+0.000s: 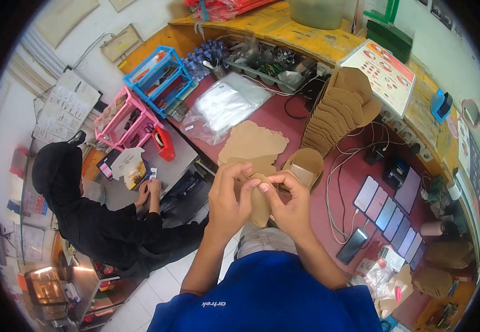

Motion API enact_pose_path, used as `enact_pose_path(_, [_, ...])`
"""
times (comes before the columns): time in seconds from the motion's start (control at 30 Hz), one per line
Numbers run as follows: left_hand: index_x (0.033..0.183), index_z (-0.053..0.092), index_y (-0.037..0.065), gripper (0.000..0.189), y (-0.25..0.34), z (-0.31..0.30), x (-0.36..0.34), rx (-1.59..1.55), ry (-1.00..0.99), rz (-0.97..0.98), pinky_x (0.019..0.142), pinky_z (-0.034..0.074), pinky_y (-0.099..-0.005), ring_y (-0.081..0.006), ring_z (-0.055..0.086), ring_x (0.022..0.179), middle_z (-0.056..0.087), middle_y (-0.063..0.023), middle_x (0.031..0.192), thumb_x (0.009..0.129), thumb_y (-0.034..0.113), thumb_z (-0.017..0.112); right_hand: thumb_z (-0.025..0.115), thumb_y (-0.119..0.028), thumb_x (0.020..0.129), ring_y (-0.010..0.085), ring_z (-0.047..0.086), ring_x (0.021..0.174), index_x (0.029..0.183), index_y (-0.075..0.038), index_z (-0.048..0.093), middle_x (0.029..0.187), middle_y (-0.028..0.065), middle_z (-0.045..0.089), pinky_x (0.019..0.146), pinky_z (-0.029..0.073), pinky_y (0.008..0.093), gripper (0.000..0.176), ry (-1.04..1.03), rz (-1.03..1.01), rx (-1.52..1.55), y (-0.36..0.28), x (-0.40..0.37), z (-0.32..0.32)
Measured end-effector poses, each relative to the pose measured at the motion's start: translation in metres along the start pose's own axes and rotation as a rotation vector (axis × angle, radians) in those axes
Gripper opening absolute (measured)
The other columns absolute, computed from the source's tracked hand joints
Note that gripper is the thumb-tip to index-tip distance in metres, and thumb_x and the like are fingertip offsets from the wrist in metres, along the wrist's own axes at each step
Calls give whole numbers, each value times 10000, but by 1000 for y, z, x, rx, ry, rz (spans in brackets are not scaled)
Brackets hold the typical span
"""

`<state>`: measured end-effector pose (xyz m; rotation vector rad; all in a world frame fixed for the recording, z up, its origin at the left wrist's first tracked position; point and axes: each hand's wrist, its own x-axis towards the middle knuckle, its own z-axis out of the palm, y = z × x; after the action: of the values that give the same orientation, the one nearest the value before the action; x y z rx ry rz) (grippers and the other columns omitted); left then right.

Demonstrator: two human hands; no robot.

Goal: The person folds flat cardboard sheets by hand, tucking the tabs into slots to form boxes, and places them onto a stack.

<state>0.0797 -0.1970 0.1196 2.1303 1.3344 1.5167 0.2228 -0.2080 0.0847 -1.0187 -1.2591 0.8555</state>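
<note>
Between both my hands is a brown cardboard food box [260,210], held up in front of my body and partly folded. My left hand [230,193] pinches its upper edge from the left, and my right hand [288,203] grips the same edge from the right, thumbs close together. Just beyond my fingers, flat cardboard blanks [254,143] lie on the red table. A formed cardboard box [305,166] stands right behind my right hand. Farther back rises a tall leaning stack of nested cardboard boxes [334,113]. My fingers hide part of the piece's folds.
To the left, a person in black [104,227] handles food in an opened box [131,167] at a grey counter. Clear plastic bags [229,102] lie at the back. On the right are several phones [385,213], white cables [328,205] and a black card terminal [397,170].
</note>
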Motion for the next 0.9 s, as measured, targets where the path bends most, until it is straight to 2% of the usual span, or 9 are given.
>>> enact_pose_path(0.1, [1130,670,7,275,-2,-3,4,-33,-38,-81,759,524,-384,-297,645,834,705,-153,1017,870,30,756,777,-75,894,179,627,809,946,14,708,854,90,661,753,484,300,124,17,27,6,11,-1,-2])
enact_pose_path(0.17, [1005,745,17,147,-6,-5,4,-14,-142,-91,771,514,-339,-243,626,838,738,-104,922,859,30,749,774,-62,892,164,621,807,927,20,708,846,85,658,748,478,291,111,-6,89,48,10,0,-6])
enact_pose_path(0.27, [917,774,39,73,0,-5,6,9,-154,-132,793,505,-351,-246,620,861,758,-94,878,850,56,751,770,-37,886,134,608,799,905,26,711,825,74,652,734,465,275,89,-49,158,123,13,2,-13])
enact_pose_path(0.43, [912,778,66,90,2,-8,12,29,-227,-69,843,465,-353,-248,609,861,752,-78,871,823,73,763,759,-2,876,105,591,780,909,24,721,807,64,654,712,444,258,57,-96,134,129,12,3,-16])
enact_pose_path(0.53, [887,770,72,67,3,-5,11,67,-197,-45,848,434,-358,-255,605,858,737,-68,840,823,90,762,761,-20,877,145,610,761,900,14,721,804,79,663,709,456,287,57,-59,98,106,10,1,-9])
enact_pose_path(0.6, [874,765,75,53,3,-3,9,102,-157,-39,844,421,-362,-258,605,856,727,-62,823,827,99,760,761,-46,877,216,626,762,902,5,719,822,102,674,718,471,329,70,-14,-54,-60,5,2,-7])
enact_pose_path(0.73, [873,759,123,24,0,-1,4,110,-151,-25,824,377,-377,-245,588,859,688,-16,814,874,128,736,744,-20,912,170,647,765,909,21,707,827,86,673,731,509,286,56,-7,-122,-181,4,0,-7])
enact_pose_path(0.83, [873,752,99,25,9,1,5,110,-137,10,837,385,-374,-253,595,854,695,-37,824,853,107,739,738,1,891,201,617,727,893,16,701,787,96,644,707,491,308,40,-3,-206,-252,4,3,-11])
enact_pose_path(0.9, [866,746,73,38,10,-1,8,107,-117,14,847,394,-373,-261,603,852,702,-56,825,832,89,742,726,-16,852,289,579,733,861,-32,687,764,98,618,729,415,381,42,8,-222,-240,4,3,-10])
